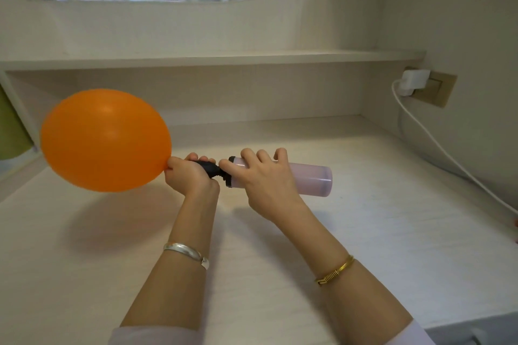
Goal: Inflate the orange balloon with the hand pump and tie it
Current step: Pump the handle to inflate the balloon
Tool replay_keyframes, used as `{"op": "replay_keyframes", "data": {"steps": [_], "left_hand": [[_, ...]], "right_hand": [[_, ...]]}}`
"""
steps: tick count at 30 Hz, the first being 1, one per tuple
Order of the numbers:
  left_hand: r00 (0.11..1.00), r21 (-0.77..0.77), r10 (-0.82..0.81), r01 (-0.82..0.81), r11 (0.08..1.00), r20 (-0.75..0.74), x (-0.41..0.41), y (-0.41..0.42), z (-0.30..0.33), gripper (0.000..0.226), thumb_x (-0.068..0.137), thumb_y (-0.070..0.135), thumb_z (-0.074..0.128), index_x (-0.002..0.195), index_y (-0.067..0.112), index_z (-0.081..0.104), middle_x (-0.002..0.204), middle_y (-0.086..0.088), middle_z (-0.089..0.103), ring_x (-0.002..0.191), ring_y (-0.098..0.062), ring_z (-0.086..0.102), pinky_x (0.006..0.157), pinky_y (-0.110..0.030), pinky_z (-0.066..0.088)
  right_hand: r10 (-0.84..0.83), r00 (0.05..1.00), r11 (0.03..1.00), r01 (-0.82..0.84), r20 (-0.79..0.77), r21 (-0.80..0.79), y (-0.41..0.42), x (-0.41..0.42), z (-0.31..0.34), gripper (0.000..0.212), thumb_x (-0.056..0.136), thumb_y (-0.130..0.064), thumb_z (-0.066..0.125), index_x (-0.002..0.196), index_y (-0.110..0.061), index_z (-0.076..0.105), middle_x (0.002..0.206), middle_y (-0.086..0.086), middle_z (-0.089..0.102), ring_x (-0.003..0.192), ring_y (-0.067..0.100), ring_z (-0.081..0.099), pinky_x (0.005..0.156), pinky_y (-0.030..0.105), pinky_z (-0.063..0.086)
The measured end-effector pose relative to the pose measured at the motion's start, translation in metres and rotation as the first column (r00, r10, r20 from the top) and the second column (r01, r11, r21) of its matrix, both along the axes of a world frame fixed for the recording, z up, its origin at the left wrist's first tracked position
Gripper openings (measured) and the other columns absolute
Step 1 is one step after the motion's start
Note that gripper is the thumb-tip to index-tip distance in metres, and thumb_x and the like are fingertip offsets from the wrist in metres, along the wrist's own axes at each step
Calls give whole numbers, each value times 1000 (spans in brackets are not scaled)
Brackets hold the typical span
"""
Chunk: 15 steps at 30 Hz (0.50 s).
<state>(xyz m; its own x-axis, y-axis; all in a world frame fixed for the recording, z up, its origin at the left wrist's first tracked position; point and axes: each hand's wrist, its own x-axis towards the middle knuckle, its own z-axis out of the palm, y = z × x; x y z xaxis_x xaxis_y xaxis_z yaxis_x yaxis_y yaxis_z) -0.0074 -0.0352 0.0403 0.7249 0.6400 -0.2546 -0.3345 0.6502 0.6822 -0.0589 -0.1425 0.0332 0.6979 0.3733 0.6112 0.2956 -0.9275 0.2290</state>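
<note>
The orange balloon (105,140) is inflated to a large oval and floats above the left part of the desk. Its neck is hidden inside my left hand (190,175), which is shut around the balloon neck and the black nozzle of the hand pump. The hand pump (311,179) has a pale lilac barrel lying level, pointing right, with a black collar at its left end. My right hand (259,176) is shut over the left part of the barrel, close to my left hand.
The pale wooden desk (392,232) has a shelf (224,59) running along the back. A white charger (412,81) sits in a wall socket at the right, its cable (437,145) trailing down along the desk's right edge. A green object (11,131) stands at far left.
</note>
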Motion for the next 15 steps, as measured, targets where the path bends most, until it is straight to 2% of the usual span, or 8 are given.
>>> {"op": "replay_keyframes", "data": {"steps": [2, 5, 8, 12, 15], "left_hand": [[1000, -2, -27, 27, 1000, -12, -2, 1, 0, 25, 93, 15, 27, 70, 16, 37, 60, -3, 44, 45, -17, 42, 51, -27, 45], [996, -4, -75, 75, 997, -45, -2, 0, -2, 24, 94, 14, 26, 75, 13, 40, 66, -5, 45, 54, -18, 47, 50, -30, 50], [990, 33, -113, 116, 993, -84, -1, 3, -6, 14, 94, 13, 27, 95, 9, 40, 70, -5, 48, 57, -18, 51, 45, -26, 48], [983, 31, -156, 159, 987, -93, 0, 6, -10, 12, 92, 11, 27, 98, 9, 37, 71, -6, 48, 55, -18, 51, 37, -21, 46], [983, 28, -148, 151, 988, -105, 2, 14, -12, 14, 94, 12, 25, 101, 8, 36, 71, -7, 46, 55, -20, 50, 44, -29, 51]], "right_hand": [[34, 997, 999, -34, -69, 0, 1, 0, -1, 67, 62, 4, 51, 120, -30, 47, 98, 6, 56, 75, 27, 49, 72, 41, 36], [47, 989, 999, -45, -141, 15, -1, 1, 1, 67, 67, 4, 54, 124, -28, 39, 105, 9, 52, 82, 28, 46, 77, 44, 31], [40, 987, 999, -40, -154, -1, -3, 0, 2, 67, 69, 2, 56, 126, -28, 36, 108, 9, 50, 88, 29, 47, 80, 44, 30], [40, 983, 999, -42, -178, -7, -2, -1, 1, 67, 71, 0, 56, 128, -29, 35, 111, 9, 49, 90, 29, 46, 82, 45, 29], [42, 983, 999, -43, -181, -2, -5, -1, 1, 63, 71, 1, 56, 123, -29, 38, 108, 8, 49, 84, 28, 42, 82, 45, 29]]}}
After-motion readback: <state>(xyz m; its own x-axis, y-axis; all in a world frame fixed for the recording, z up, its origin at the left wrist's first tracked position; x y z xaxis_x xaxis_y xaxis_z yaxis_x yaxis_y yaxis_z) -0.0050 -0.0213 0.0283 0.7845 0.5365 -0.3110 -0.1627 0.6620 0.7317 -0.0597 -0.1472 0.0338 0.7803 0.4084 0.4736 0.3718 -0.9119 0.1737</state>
